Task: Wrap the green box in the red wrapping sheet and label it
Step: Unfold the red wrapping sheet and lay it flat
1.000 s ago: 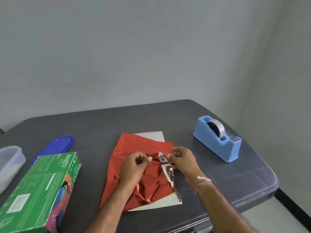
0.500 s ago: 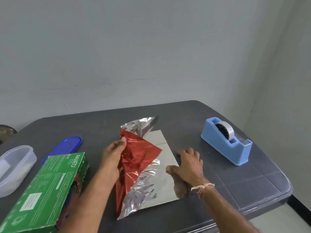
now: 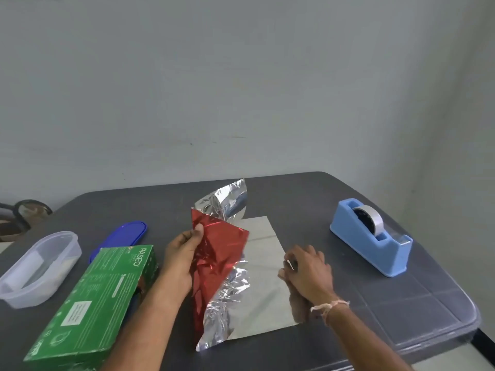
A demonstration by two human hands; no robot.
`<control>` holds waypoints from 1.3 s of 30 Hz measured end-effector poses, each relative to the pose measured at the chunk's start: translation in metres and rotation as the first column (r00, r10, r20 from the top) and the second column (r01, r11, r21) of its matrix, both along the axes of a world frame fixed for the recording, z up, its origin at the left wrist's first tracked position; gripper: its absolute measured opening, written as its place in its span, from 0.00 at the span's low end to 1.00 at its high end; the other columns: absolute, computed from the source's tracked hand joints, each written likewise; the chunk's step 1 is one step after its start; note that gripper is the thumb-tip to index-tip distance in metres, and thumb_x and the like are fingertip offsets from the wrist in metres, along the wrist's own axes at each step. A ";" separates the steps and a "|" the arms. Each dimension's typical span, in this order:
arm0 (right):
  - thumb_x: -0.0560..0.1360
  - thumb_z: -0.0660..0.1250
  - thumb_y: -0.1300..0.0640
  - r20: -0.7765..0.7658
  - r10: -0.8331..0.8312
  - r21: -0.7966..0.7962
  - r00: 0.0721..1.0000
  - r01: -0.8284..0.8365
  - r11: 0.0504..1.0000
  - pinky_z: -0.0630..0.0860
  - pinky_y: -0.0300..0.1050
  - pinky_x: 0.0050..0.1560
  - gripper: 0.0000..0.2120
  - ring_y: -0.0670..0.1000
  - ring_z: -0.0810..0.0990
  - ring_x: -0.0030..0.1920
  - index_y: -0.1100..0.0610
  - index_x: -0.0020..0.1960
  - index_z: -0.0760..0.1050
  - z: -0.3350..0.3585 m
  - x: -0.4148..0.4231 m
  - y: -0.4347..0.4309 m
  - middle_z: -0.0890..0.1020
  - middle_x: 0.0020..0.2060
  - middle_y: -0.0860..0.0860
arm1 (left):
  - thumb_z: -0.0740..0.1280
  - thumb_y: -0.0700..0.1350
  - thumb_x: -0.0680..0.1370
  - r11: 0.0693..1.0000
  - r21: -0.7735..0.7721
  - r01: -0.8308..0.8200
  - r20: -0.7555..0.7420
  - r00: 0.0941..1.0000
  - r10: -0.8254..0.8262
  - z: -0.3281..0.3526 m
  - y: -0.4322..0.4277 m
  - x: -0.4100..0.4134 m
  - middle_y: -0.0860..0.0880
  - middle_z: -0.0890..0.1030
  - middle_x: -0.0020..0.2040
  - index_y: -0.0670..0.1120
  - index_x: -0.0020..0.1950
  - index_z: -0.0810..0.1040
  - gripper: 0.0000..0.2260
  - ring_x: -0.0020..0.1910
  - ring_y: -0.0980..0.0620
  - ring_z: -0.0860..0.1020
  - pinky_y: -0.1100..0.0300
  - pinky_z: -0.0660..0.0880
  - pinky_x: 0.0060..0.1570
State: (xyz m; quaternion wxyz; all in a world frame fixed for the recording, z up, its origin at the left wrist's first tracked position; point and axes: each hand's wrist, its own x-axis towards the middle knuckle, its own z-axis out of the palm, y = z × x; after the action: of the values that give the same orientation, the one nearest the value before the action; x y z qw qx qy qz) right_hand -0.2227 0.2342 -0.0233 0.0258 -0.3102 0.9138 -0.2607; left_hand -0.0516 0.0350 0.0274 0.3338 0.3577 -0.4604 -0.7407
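Note:
The red wrapping sheet (image 3: pixel 214 253) lies in the middle of the table, mostly turned silver side up. My left hand (image 3: pixel 182 258) pinches its left part and holds it lifted, so that the red face and a crumpled silver flap stand above the table. My right hand (image 3: pixel 308 274) is at the sheet's right edge, with thumb and fingers bent and pinching the foil there. The green box (image 3: pixel 101 293) lies flat at the front left, just left of my left forearm and apart from the sheet.
A blue tape dispenser (image 3: pixel 369 242) with a roll of tape stands at the right. A clear plastic container (image 3: pixel 40 266) and its blue lid (image 3: pixel 123 234) lie at the far left. The grey table (image 3: pixel 375 330) ends close on the right and at the front.
The folded red sheet has been opened: my left hand pulled one side up and to the left, baring the silver underside. My right hand went from a flat press to pinching the right edge.

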 end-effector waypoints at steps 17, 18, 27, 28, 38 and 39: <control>0.79 0.53 0.30 0.013 0.444 0.351 0.896 -0.420 0.837 0.36 0.72 0.75 0.33 0.50 0.43 0.82 0.36 0.81 0.50 -0.004 -0.006 -0.001 0.49 0.81 0.38 | 0.73 0.48 0.78 0.993 -0.082 -0.081 -0.022 0.997 0.079 0.021 -0.013 0.025 0.47 0.84 0.44 0.49 0.42 0.76 0.09 0.41 0.48 0.80 0.53 0.77 0.46; 0.78 0.53 0.29 0.021 0.432 0.367 0.902 -0.409 0.835 0.36 0.72 0.75 0.34 0.50 0.43 0.82 0.35 0.80 0.49 -0.002 -0.013 0.005 0.49 0.81 0.37 | 0.73 0.48 0.78 0.993 -0.078 -0.086 -0.029 0.996 0.084 0.020 -0.015 0.026 0.47 0.83 0.43 0.49 0.42 0.76 0.09 0.41 0.49 0.80 0.54 0.77 0.44; 0.78 0.62 0.34 -0.034 0.316 0.380 0.948 -0.280 0.881 0.48 0.63 0.80 0.30 0.52 0.48 0.82 0.35 0.78 0.58 0.009 -0.061 0.060 0.54 0.81 0.41 | 0.70 0.48 0.80 0.995 -0.100 -0.006 -0.001 1.000 0.006 0.007 -0.006 0.023 0.47 0.80 0.37 0.48 0.42 0.77 0.09 0.32 0.53 0.78 0.60 0.75 0.33; 0.79 0.63 0.36 -0.061 0.316 0.338 0.947 -0.278 0.899 0.50 0.60 0.80 0.30 0.52 0.49 0.82 0.36 0.79 0.59 0.010 -0.058 0.056 0.54 0.82 0.43 | 0.71 0.47 0.80 0.996 -0.095 0.001 0.007 1.000 0.000 0.005 -0.006 0.024 0.46 0.80 0.39 0.48 0.42 0.77 0.08 0.34 0.51 0.77 0.60 0.76 0.34; 0.77 0.66 0.38 0.112 0.475 0.320 0.873 -0.484 0.814 0.44 0.66 0.79 0.30 0.47 0.47 0.82 0.30 0.76 0.59 0.003 -0.058 0.038 0.52 0.81 0.39 | 0.64 0.61 0.82 0.852 -0.430 -0.298 0.018 0.941 0.338 0.037 -0.027 0.037 0.53 0.66 0.78 0.54 0.79 0.63 0.28 0.74 0.55 0.67 0.50 0.66 0.72; 0.77 0.67 0.39 0.127 0.488 0.336 0.863 -0.501 0.798 0.43 0.66 0.79 0.30 0.47 0.47 0.82 0.29 0.75 0.59 0.005 -0.061 0.038 0.52 0.81 0.38 | 0.64 0.60 0.82 0.744 -0.615 -0.260 -0.004 0.945 0.327 0.041 -0.020 0.035 0.56 0.65 0.78 0.55 0.79 0.64 0.27 0.75 0.59 0.64 0.54 0.63 0.74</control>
State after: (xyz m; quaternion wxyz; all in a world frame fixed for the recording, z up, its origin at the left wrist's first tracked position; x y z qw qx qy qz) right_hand -0.2839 0.2724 -0.0181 0.1641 -0.5234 0.8323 -0.0796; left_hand -0.0164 0.0152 0.0688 0.5187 0.3372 -0.6284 -0.4716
